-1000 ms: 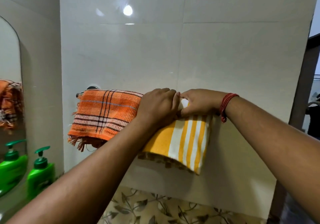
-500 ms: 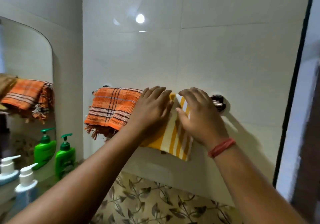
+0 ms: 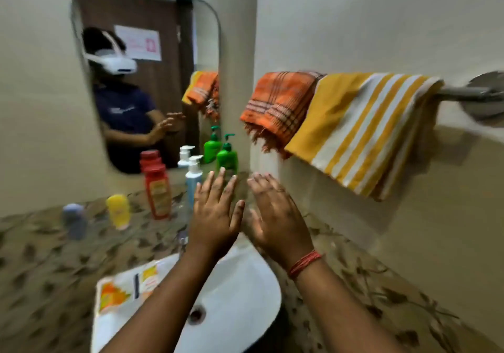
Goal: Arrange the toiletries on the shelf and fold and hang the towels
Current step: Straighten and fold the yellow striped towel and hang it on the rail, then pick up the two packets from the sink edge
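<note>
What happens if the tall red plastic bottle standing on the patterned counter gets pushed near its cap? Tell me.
The tall red plastic bottle is narrow and upright, so it would probably tip rather than slide. If it falls, it could knock the yellow bottle beside it. The plastic probably won't break.

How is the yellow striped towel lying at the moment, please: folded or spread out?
Folded: the yellow striped towel hangs doubled over the towel bar, layered edges showing.

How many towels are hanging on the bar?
2. The orange checked towel hangs at the bar's left end, by the corner. The yellow and white striped towel hangs just right of it, overlapping its edge. The mirror only repeats them.
</note>
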{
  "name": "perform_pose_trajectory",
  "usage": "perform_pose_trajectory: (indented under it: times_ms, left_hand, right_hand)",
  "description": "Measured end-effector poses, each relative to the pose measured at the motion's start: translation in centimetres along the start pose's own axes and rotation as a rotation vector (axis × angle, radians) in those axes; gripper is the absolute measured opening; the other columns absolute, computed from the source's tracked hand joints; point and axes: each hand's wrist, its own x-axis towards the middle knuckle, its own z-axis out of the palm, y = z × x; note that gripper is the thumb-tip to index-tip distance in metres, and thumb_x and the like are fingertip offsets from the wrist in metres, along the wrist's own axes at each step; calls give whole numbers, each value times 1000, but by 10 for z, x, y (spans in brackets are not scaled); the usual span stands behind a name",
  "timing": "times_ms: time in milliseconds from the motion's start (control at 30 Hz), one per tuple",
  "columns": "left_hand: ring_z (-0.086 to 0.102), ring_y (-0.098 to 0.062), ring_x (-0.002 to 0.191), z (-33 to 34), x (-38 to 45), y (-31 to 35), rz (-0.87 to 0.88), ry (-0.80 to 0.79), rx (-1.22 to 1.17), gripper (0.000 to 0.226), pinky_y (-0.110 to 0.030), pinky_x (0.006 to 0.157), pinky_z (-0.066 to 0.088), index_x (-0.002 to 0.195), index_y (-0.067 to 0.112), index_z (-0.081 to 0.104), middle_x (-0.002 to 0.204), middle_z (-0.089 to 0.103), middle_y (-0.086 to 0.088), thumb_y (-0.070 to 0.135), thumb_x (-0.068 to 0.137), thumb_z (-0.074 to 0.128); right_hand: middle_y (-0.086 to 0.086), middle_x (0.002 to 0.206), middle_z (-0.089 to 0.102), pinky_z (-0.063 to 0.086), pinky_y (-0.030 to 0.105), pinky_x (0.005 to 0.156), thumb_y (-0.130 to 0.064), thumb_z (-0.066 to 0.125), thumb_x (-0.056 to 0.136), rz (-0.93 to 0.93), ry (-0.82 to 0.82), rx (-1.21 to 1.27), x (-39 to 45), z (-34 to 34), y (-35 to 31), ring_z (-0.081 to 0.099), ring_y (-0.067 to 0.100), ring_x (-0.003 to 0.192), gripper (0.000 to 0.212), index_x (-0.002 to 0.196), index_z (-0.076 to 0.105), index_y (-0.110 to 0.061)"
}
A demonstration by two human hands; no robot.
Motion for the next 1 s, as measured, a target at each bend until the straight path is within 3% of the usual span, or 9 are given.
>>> perform_pose_trajectory:
  times_ms: [133,267,400,567,667,800,900,1000]
  left_hand:
    - [2,-26,157,-8,-70,-39,-195,-150,203,62,-54,124,3,158,28,28,169,12,0,53,101,26]
    - [-1,-29,157,-19,-138,-81,-405,-331,360,70,-58,124,0,160,31,17,170,5,0,60,96,15]
    - [6,-31,156,-33,-190,-122,-590,-413,419,76,-59,122,1,160,31,17,170,9,-1,65,93,8]
    - [-5,-31,156,-38,-228,-169,-797,-477,429,89,-61,122,-5,160,33,-3,170,-5,1,69,79,-11]
    - [-5,-30,156,-34,-233,-200,-831,-504,408,84,-60,121,-6,160,32,-3,170,-3,0,68,84,-5]
    - [-4,-29,156,-30,-239,-242,-882,-552,389,68,-59,123,-1,161,30,1,170,0,-1,59,102,21]
    - [-2,-28,156,-26,-240,-272,-928,-568,356,67,-58,123,1,161,28,4,170,2,-1,57,103,23]
    - [0,-29,156,-12,-241,-296,-1108,-538,222,69,-57,123,4,161,24,7,170,5,-2,55,104,28]
  right_hand:
    - [8,159,34,31,49,117,-34,56,93,120,-160,76,-34,64,-14,27,27,149,64,151,35,-16]
    - [6,166,16,18,51,121,-50,49,96,195,-390,153,-65,124,-55,12,28,153,73,156,20,-21]
    - [1,167,7,11,52,122,-57,42,97,180,-554,177,-83,166,-96,5,27,154,75,158,13,-24]
    - [0,168,-1,11,53,121,-62,36,97,110,-729,137,-92,220,-136,-2,25,154,76,158,7,-27]
    - [0,168,0,10,52,121,-60,37,97,69,-776,133,-86,253,-160,0,27,154,76,158,8,-26]
    - [-1,168,-4,9,53,121,-58,38,98,86,-834,118,-75,291,-177,0,27,154,74,158,8,-25]
    - [0,168,-2,9,54,121,-58,37,99,119,-857,106,-68,317,-185,1,27,154,74,159,9,-24]
    - [1,168,-1,10,53,121,-57,37,99,144,-897,111,-69,340,-187,2,27,154,74,159,10,-24]
